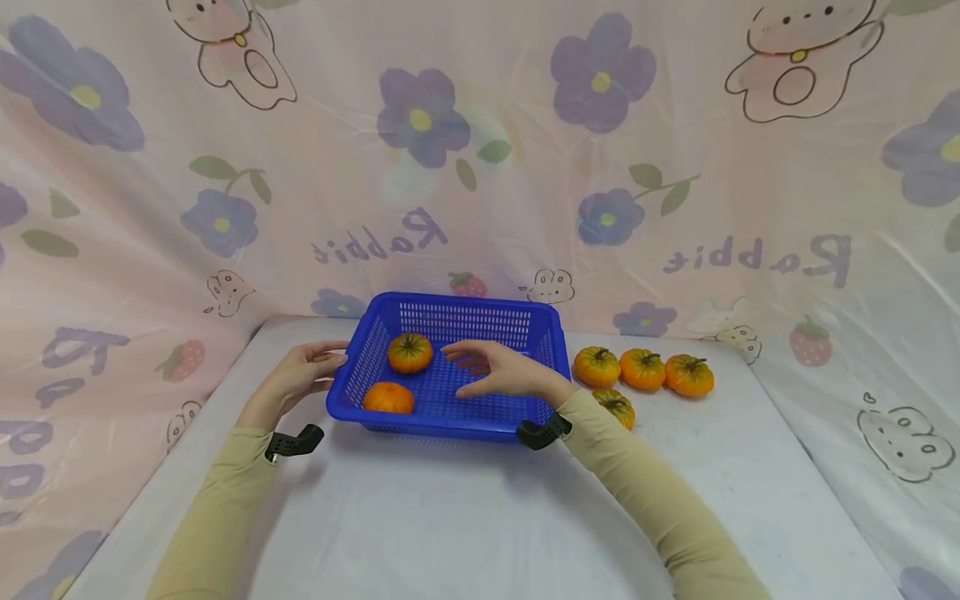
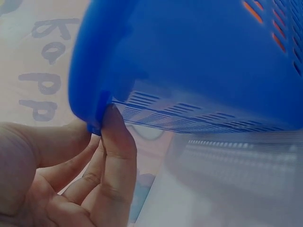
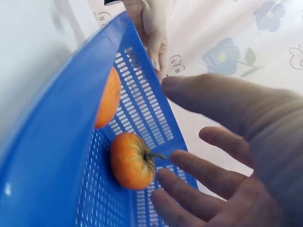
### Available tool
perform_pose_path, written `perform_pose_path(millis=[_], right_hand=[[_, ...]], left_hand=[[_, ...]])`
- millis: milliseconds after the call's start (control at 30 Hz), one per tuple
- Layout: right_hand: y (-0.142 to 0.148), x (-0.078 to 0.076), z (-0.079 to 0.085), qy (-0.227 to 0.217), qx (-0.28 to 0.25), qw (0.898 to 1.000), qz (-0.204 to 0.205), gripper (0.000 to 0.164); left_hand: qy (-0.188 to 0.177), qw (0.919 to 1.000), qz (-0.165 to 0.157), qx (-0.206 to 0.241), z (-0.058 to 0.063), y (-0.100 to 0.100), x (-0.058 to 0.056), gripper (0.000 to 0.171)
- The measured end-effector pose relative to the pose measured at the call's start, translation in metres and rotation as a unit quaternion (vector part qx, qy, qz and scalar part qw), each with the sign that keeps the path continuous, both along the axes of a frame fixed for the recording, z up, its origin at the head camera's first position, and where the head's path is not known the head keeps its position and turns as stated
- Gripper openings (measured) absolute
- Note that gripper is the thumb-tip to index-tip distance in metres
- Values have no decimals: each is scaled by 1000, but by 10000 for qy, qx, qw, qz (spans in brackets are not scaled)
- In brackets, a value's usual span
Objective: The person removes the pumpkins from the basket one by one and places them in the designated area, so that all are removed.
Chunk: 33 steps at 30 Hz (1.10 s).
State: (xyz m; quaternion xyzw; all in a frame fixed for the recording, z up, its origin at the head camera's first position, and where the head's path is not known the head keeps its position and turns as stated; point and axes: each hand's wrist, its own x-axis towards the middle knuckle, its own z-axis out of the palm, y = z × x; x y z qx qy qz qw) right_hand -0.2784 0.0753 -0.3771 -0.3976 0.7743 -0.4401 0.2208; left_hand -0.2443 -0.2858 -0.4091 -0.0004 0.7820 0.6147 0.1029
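Note:
A blue plastic basket [image 1: 450, 429] with slotted walls stands on the white table. My left hand [image 1: 292, 379] pinches its left rim between thumb and fingers, which shows closely in the left wrist view. Two small orange pumpkins sit inside at the left: a pumpkin with a green-streaked top [image 1: 410, 353] at the back and a plainer orange pumpkin [image 1: 388, 398] at the front. Over the basket's middle my right hand [image 1: 504, 371] hovers with fingers spread and holds nothing. In the right wrist view, its fingertips are near the stemmed pumpkin [image 3: 131, 161], apparently apart from it.
Several more small pumpkins lie on the table right of the basket: three in a row, including the middle one [image 1: 642, 369], and a nearer pumpkin [image 1: 615, 407] partly behind my right forearm. A patterned cloth [image 1: 510, 192] hangs behind the table [image 1: 420, 517].

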Motion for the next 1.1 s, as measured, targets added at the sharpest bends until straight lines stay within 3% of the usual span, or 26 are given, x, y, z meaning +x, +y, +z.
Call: perform_pose_path(millis=[433,1100], right_hand=[[-42,4,-1,-525,569,9968,206,57],[-75,-7,-7,-765,841,9926,429,51]], left_hand=[[-20,10000,13,30,-2,0,1,53],[-18,10000,25,95,-1,1,-1,55]])
